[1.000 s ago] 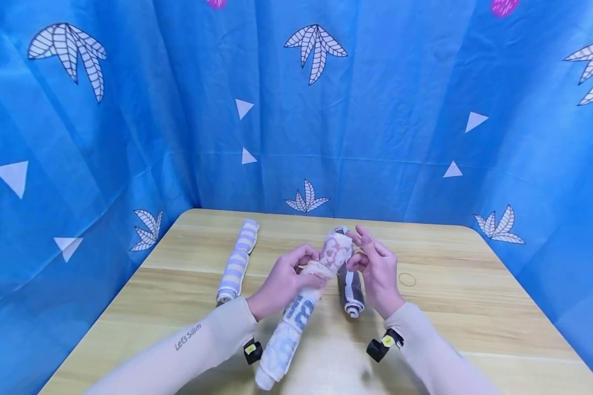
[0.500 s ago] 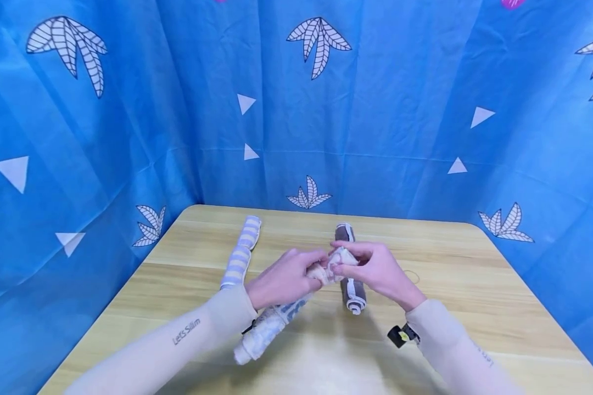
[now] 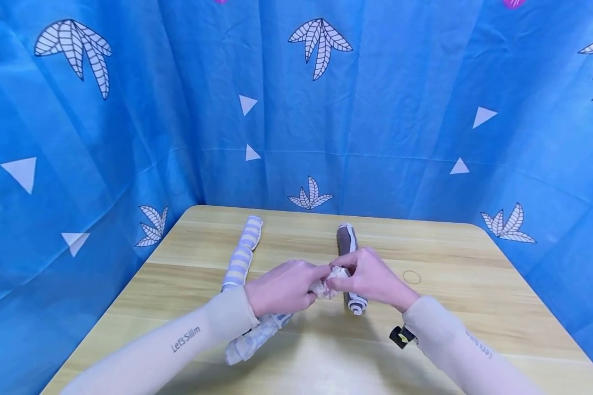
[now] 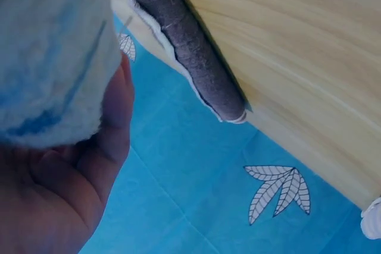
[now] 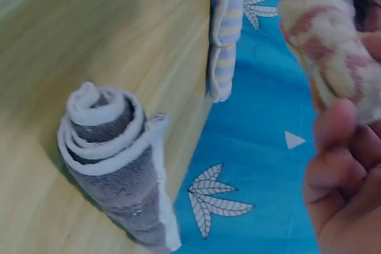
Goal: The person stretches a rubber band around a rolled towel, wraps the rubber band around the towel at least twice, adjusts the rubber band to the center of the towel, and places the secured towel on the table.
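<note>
- White plush towel with blue and dull-red patterning, rolled into a long tube [image 3: 254, 338], is held up over the pale wood-grain table [image 3: 454, 307], in front of the grey roll.
- Left hand [image 3: 283, 289]: fingers curled round the white roll partway along.
- Right hand [image 3: 374, 278]: thumb and fingertips closed in a pinch on its dull-red-patterned end.
- Lilac-and-cream striped towel [image 3: 239, 264], rolled and narrowed partway along, lies on the table to the left; it looks finished.
- Dark grey plush towel with white edging [image 3: 346, 241] lies rolled just beyond the hands; I see no narrowing on it, so it may need more work.
- Thin tan loop [image 3: 412, 283], perhaps an elastic band, lies unused to the right.
- Judging by this, rolling is done; securing the white roll seems in hand, though the fingers hide any band.
</note>
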Tool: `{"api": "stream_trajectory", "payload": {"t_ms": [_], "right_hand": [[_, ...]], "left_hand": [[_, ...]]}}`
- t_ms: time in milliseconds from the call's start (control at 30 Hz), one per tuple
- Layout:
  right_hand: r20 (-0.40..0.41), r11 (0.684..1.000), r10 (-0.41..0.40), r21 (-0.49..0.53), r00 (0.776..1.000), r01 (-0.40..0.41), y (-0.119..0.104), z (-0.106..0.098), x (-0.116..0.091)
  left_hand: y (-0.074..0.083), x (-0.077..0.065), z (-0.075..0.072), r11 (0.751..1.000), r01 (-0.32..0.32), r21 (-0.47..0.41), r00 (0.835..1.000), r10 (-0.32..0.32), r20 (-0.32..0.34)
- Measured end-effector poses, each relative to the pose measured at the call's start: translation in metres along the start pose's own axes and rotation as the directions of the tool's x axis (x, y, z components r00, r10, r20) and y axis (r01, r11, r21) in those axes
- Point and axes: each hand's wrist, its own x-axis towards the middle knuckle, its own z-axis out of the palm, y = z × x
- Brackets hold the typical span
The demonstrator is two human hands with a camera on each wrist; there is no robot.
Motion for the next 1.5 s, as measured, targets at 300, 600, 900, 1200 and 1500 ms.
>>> {"api": "stream_trajectory", "payload": {"t_ms": [300,600,900,1200,1500], "right_hand": [[-0.068,0.998,-0.056,0.028,0.996,0.058,0.007,0.013,-0.003],[-0.082,0.984,-0.009,0.175,0.997,0.023,0.008,-0.001,-0.011],[-0.035,0.965,-0.042,0.259,0.999,0.049,0.005,-0.017,-0.018],[-0.113,0.976,-0.025,0.211,0.993,0.049,-0.001,-0.01,-0.02],[-0.131,0.982,0.045,0.187,0.99,-0.02,-0.002,-0.005,-0.018]], "left_hand": [[-0.002,-0.005,-0.001,0.997,0.049,-0.055,0.998,-0.047,0.051],[-0.009,-0.014,-0.003,0.974,0.098,-0.206,0.993,-0.108,-0.04],[-0.011,-0.016,-0.003,0.983,-0.02,-0.185,0.997,0.004,-0.083],[-0.005,-0.01,-0.006,0.964,0.013,-0.266,1.0,-0.019,-0.02],[0.0,-0.014,-0.003,0.995,-0.072,-0.065,0.995,0.067,-0.071]]}}
